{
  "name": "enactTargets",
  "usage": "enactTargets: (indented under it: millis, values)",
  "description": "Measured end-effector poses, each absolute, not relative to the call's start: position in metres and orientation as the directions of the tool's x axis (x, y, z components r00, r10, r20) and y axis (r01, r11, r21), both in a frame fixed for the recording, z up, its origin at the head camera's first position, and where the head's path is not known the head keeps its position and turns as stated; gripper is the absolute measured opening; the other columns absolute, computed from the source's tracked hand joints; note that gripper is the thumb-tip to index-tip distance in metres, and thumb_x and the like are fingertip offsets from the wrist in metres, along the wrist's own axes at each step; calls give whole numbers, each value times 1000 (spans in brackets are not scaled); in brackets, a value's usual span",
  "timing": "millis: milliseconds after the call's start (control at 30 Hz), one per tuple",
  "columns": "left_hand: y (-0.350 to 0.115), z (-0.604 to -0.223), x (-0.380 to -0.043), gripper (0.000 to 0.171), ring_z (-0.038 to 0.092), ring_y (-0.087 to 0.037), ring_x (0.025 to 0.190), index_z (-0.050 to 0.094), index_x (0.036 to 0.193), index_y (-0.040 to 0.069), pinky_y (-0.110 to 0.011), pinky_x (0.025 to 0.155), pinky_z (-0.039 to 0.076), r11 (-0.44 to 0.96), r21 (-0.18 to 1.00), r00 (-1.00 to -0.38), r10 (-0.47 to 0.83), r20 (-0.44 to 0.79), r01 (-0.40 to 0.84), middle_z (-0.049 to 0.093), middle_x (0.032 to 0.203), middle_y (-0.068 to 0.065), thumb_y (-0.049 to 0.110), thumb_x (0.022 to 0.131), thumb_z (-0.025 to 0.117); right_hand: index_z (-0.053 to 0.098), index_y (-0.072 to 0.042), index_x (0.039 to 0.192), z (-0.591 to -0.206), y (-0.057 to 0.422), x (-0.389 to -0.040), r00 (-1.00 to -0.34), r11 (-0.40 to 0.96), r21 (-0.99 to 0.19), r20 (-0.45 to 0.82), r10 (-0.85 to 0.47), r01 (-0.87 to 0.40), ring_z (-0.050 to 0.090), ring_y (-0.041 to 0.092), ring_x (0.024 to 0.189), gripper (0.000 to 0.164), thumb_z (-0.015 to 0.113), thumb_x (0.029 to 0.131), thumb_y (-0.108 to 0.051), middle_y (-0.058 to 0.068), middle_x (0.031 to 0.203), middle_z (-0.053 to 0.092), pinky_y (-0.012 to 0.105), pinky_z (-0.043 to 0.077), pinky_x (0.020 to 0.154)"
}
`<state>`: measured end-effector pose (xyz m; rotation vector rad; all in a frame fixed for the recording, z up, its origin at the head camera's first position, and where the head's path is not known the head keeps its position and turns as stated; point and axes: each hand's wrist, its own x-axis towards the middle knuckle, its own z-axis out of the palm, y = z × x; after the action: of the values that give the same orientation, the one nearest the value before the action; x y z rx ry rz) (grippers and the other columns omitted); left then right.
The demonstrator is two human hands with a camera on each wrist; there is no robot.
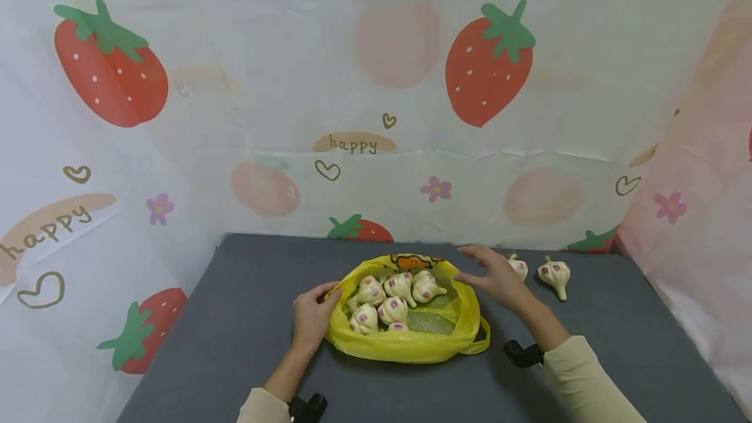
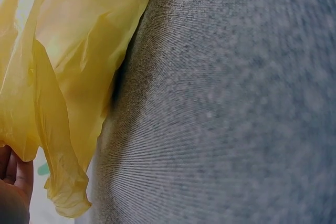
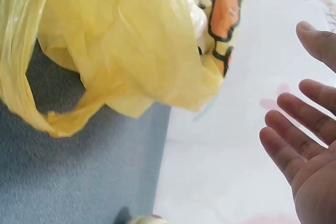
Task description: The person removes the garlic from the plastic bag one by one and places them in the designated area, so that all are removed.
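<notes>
A yellow plastic bag stands with its mouth spread wide on the grey table. Several garlic bulbs lie inside it, mostly towards the left and back. My left hand pinches the bag's left rim between thumb and fingers; the left wrist view catches only a few of its fingers at the plastic. Beside the right rim hovers my right hand, its fingers spread and nothing in its grasp, as the right wrist view also shows. Behind that hand a garlic bulb is partly hidden.
Farther right, another garlic bulb lies on the grey tabletop. A handle loop of the bag sticks out at its right. White cloth printed with strawberries hangs behind the table and along both sides.
</notes>
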<state>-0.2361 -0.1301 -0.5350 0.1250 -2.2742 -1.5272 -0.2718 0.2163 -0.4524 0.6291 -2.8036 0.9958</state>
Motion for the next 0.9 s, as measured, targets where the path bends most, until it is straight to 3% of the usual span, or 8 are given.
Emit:
enactTargets:
  millis: [533, 900]
  values:
    - [-132, -536, -237, 19, 68, -18, 78, 77, 103, 5, -15, 62, 49, 401, 906, -923, -283, 261, 133, 76, 98, -14, 17, 88, 73, 58, -4, 133, -470, 194, -277, -877, 661, -587, 209, -433, -467, 58, 37, 116, 51, 72, 89, -25, 18, 131, 59, 51, 50, 93]
    - [-132, -536, -237, 20, 69, -20, 80, 77, 103, 6, -14, 63, 50, 407, 903, -922, -282, 266, 137, 76, 98, -13, 17, 88, 73, 55, -1, 135, -479, 183, -278, -885, 665, -611, 135, -446, -429, 56, 38, 117, 53, 70, 91, -25, 20, 130, 57, 53, 49, 94]
